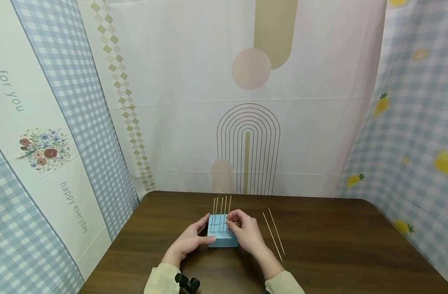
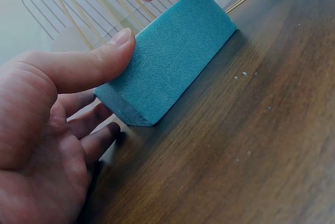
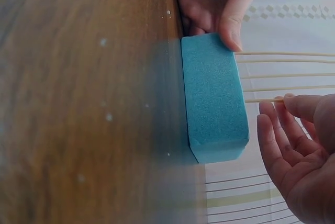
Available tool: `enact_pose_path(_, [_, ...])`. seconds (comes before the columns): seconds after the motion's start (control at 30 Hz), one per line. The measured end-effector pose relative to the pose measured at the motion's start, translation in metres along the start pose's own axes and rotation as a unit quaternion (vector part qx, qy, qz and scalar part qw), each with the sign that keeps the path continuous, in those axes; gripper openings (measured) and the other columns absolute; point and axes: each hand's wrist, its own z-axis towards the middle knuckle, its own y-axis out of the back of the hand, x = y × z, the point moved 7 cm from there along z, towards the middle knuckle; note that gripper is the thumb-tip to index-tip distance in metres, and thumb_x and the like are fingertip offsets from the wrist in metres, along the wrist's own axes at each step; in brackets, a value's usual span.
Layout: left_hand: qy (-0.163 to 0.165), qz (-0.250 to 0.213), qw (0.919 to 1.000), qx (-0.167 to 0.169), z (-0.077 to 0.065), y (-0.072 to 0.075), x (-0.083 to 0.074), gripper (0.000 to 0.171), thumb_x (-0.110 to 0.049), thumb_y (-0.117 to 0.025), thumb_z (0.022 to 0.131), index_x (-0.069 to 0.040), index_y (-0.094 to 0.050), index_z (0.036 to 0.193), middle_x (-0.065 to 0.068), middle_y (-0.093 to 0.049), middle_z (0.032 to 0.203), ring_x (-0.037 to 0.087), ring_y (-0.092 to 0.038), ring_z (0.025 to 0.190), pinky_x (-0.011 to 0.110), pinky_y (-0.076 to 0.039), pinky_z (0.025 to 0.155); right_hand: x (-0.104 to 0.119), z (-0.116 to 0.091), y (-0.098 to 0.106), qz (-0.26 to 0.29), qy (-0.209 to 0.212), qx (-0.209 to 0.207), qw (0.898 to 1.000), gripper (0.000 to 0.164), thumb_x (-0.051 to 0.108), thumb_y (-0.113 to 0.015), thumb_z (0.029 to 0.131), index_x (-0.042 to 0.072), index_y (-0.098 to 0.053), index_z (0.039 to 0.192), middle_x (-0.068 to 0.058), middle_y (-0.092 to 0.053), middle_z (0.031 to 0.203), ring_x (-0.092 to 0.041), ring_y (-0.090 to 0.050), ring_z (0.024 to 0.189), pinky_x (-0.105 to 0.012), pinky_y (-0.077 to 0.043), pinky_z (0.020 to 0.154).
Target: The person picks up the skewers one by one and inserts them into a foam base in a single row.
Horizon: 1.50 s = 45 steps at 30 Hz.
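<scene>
Foam block (image 1: pixel 222 243) sits on the table (image 1: pixel 319 245), your left hand (image 1: pixel 189 240) clamped on its left side, likely to steady it while your right hand (image 1: pixel 247 232) pinches the rightmost upright stick (image 3: pixel 264 100). Four other sticks (image 1: pixel 222 208) stand in it; two loose sticks (image 1: pixel 272 237) lie handily at right. How deep the pinched one sits is unclear.

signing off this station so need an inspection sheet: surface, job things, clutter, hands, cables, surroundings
Surface: brown wood-grain table
Job's things: blue block with four sticks standing in it, a fifth stick held at its top; two loose sticks lie on the table, right of the block
Clutter: a few white specks on the table
Left hand: holds the block's left end, thumb at the front
Right hand: pinches the fifth stick
Cables: nothing seen
Surroundings: printed cloths behind and on both sides
</scene>
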Motion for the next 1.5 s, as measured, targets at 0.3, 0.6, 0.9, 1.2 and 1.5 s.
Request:
enact_pose_path(0.3, [-0.002,0.002,1.0,0.001,0.001,0.0,0.003,0.097,-0.024,-0.086,0.092,-0.003,-0.029,0.169,0.023,-0.03,0.172,0.044,-0.028,0.158,0.061,-0.026,0.124,-0.001,0.0,0.0,0.005,-0.006,0.001,1.0,0.008,0.01,-0.076,0.1,0.01,-0.071,0.106,0.002,-0.07,0.094,-0.012,-0.063,0.081,-0.024,-0.054,0.072])
enact_pose_path(0.6, [0.001,0.002,1.0,-0.001,0.002,0.0,0.002,0.096,-0.024,-0.086,0.092,-0.004,-0.031,0.169,0.022,-0.03,0.172,0.044,-0.028,0.158,0.061,-0.025,0.124,0.001,0.001,0.001,-0.008,0.002,0.007,1.0,0.006,0.01,-0.076,0.1,0.011,-0.074,0.106,0.004,-0.071,0.095,-0.012,-0.063,0.083,-0.026,-0.054,0.074])
enact_pose_path(0.9, [0.0,0.008,1.0,0.0,0.002,-0.001,0.001,0.097,-0.025,-0.086,0.093,-0.004,-0.03,0.169,0.022,-0.03,0.172,0.044,-0.028,0.158,0.062,-0.026,0.124,-0.005,-0.002,0.0,-0.012,-0.004,0.058,0.998,0.017,0.003,-0.077,0.098,0.007,-0.075,0.114,-0.002,-0.076,0.097,-0.014,-0.067,0.085,-0.033,-0.058,0.077])
enact_pose_path(1.2, [-0.002,0.01,1.0,0.001,0.0,0.001,0.0,0.096,-0.025,-0.085,0.093,-0.003,-0.03,0.169,0.022,-0.03,0.172,0.044,-0.027,0.158,0.061,-0.024,0.125,-0.005,-0.005,-0.002,-0.007,-0.009,0.086,0.996,0.019,0.002,-0.076,0.097,0.005,-0.074,0.116,-0.003,-0.075,0.1,-0.018,-0.07,0.091,-0.041,-0.06,0.083])
enact_pose_path(1.5, [-0.001,0.001,1.0,0.005,0.0,0.0,0.0,0.098,-0.024,-0.086,0.093,-0.003,-0.028,0.169,0.022,-0.029,0.172,0.043,-0.027,0.158,0.061,-0.025,0.124,-0.011,-0.004,-0.002,0.004,-0.011,0.082,0.997,0.017,0.003,-0.076,0.098,0.005,-0.075,0.114,-0.001,-0.075,0.099,-0.017,-0.069,0.092,-0.033,-0.058,0.081])
